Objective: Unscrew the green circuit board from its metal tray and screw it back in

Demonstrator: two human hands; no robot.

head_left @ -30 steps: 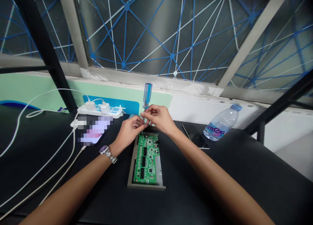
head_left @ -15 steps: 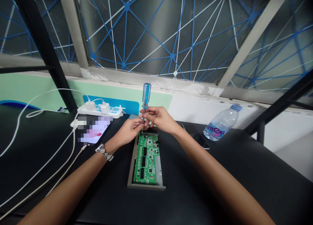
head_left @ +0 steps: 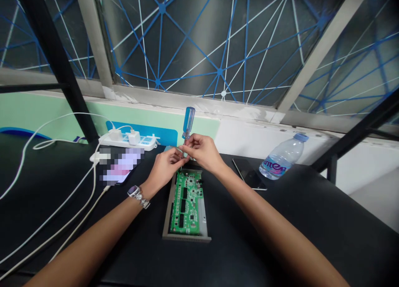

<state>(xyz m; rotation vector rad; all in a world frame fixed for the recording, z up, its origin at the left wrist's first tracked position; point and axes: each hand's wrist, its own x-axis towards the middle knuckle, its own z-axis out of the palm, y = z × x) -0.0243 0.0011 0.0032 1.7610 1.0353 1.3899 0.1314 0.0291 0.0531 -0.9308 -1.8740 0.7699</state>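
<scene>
A screwdriver point(head_left: 188, 120) with a clear blue handle stands nearly upright, leaning a little to the right at its top. My right hand point(head_left: 201, 152) is closed around its shaft just below the handle. Lower down, my left hand point(head_left: 165, 166) pinches the shaft between thumb and fingers. The tip points at the far left corner of a green circuit board point(head_left: 190, 208); whether it touches a screw there is too small to tell. That board sits in a grey metal tray-like housing point(head_left: 187, 238) on the black table.
Left of my hands are a lit phone point(head_left: 123, 166), a white power strip point(head_left: 143, 141) with plugs, and white cables point(head_left: 77, 195) crossing the table. To the right lie a dark phone point(head_left: 249, 175) and a water bottle point(head_left: 282, 158). A window wall point(head_left: 199, 100) borders the far edge.
The screwdriver's handle has tipped slightly to the right. My right-hand fingers have shifted on the shaft, and my left hand and wrist have moved a little to the right.
</scene>
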